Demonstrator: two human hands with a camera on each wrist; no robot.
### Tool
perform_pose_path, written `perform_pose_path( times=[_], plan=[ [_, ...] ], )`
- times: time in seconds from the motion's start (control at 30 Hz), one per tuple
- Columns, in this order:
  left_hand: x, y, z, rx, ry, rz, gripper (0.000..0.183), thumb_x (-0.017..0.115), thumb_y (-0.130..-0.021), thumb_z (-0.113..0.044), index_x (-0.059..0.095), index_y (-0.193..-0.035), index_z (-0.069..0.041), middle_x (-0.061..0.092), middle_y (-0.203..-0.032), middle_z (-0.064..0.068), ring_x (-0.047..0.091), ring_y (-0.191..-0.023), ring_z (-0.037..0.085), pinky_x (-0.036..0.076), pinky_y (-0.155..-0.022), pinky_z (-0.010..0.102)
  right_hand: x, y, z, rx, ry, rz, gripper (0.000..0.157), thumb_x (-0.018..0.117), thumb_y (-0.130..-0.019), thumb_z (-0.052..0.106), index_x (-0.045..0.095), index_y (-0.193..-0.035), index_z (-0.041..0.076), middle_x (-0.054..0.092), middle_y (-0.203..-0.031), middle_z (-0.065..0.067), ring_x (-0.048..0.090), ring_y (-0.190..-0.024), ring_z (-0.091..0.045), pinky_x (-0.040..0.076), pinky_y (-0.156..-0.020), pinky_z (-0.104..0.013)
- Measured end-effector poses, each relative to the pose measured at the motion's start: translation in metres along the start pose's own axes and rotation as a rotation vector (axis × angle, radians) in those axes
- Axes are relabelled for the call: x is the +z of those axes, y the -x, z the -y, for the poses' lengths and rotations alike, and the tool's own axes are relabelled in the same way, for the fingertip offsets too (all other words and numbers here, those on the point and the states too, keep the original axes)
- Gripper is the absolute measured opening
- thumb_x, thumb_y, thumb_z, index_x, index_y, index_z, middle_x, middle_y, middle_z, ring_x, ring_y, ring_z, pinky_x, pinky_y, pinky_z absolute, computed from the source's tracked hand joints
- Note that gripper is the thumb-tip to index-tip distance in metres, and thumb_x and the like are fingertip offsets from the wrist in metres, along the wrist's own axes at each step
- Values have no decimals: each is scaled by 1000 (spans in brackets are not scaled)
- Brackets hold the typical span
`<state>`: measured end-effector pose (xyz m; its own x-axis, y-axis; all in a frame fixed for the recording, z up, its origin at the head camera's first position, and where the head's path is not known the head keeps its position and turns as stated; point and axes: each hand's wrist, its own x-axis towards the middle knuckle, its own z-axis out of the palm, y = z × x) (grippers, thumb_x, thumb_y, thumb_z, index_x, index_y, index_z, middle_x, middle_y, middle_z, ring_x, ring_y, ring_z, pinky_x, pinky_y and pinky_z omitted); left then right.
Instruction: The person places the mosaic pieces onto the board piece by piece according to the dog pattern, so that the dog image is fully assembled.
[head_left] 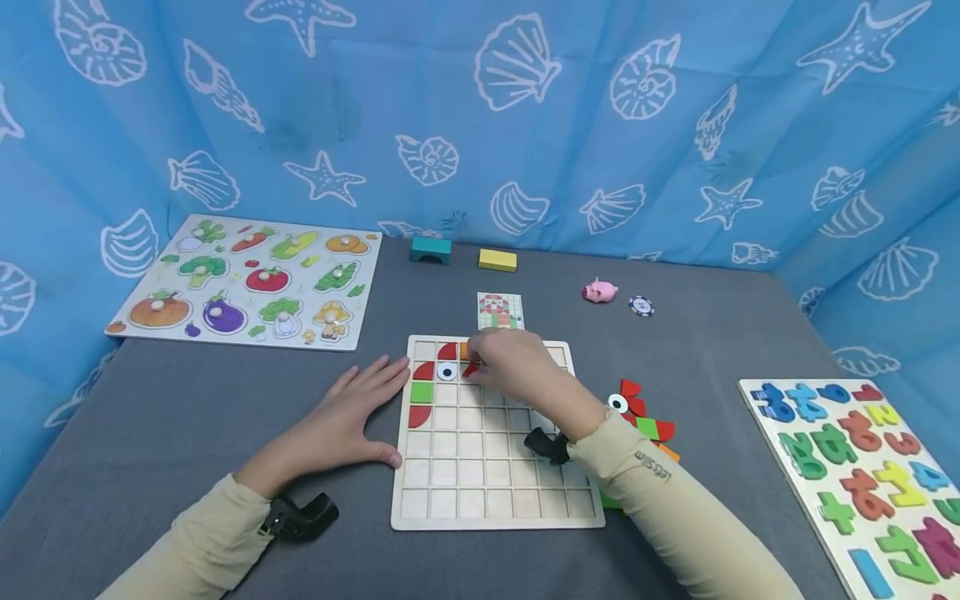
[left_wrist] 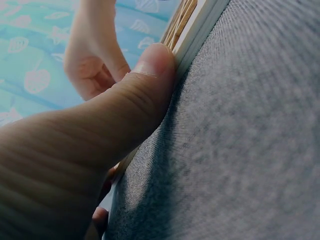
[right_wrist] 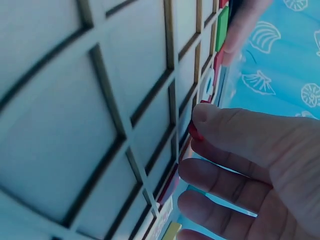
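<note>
A wooden grid board (head_left: 495, 524) lies on the grey cloth. My left hand (head_left: 333, 429) rests along its left side with fingers spread, thumb at the edge. Over the upper rows, my right hand (head_left: 517, 364) pinches a small red piece (right_wrist: 195, 132) between thumb and index finger, at the cell beside a white eye tile (head_left: 447, 372). Red quarter-round pieces (head_left: 420, 416), a green square (head_left: 422, 392) and a partly hidden orange piece (head_left: 464, 351) sit in cells at the upper left. Just beyond the board lies a pattern card (head_left: 498, 310).
Loose red, green and orange pieces (head_left: 647, 428) lie right of the board, partly under the right forearm. A vegetable puzzle (head_left: 247, 283) stands back left, a number puzzle (head_left: 870, 467) at right. Along the back are teal (head_left: 431, 249) and yellow blocks (head_left: 497, 260), a pink pig (head_left: 599, 291) and a chip (head_left: 641, 306).
</note>
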<state>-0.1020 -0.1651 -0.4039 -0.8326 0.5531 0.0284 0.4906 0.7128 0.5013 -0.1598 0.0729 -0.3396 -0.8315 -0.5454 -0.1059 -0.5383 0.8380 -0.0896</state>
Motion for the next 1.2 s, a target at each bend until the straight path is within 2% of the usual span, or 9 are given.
perform_pose_path(
  times=[0.2,0.33,0.5,0.57,0.8,0.97,1.2],
  plan=[
    [0,-1,-1,0,13,5,109,63,-58,-69,21,-142,-15,15,-149,-3,8,-136,23,4,-105,51,3,1,3,-3,13,16,12,70,-75,27,63,-81,19,53,-69,8,47,-62,-9,38,-51,-24],
    [0,0,-3,-5,15,6,109,64,-57,-68,22,-142,-14,16,-148,-3,8,-136,24,4,-105,51,5,3,2,-17,28,5,16,70,-76,29,65,-87,19,55,-73,8,47,-64,-8,39,-54,-24],
    [-1,0,-4,-9,22,11,109,65,-57,-67,22,-142,-14,15,-148,-2,8,-136,24,4,-105,52,0,12,-4,-2,-47,-19,25,69,-76,30,66,-99,18,63,-87,7,53,-72,-7,43,-63,-24],
    [-1,0,-4,-8,24,10,109,65,-58,-67,21,-142,-14,15,-149,-2,8,-136,24,4,-105,51,-5,19,-8,19,-85,-33,26,69,-76,29,66,-99,18,63,-86,6,53,-73,-8,44,-63,-25],
    [-3,2,-4,-6,35,5,108,66,-59,-64,21,-142,-14,15,-149,-2,8,-136,25,3,-105,51,-22,48,-38,105,-104,-28,30,69,-77,29,65,-102,14,57,-80,3,48,-67,-12,40,-55,-25],
    [-4,3,-3,1,42,4,107,66,-59,-64,20,-142,-14,15,-149,-2,8,-136,25,4,-105,51,-23,74,-69,189,-94,12,29,71,-76,24,65,-102,13,56,-81,0,48,-66,-14,40,-54,-26],
    [-4,2,-4,-3,48,15,107,65,-59,-65,20,-143,-15,15,-149,-2,7,-137,24,3,-106,50,-12,106,-102,270,-72,114,27,71,-75,20,66,-99,10,60,-91,-5,51,-74,-17,47,-67,-37]
  ],
)
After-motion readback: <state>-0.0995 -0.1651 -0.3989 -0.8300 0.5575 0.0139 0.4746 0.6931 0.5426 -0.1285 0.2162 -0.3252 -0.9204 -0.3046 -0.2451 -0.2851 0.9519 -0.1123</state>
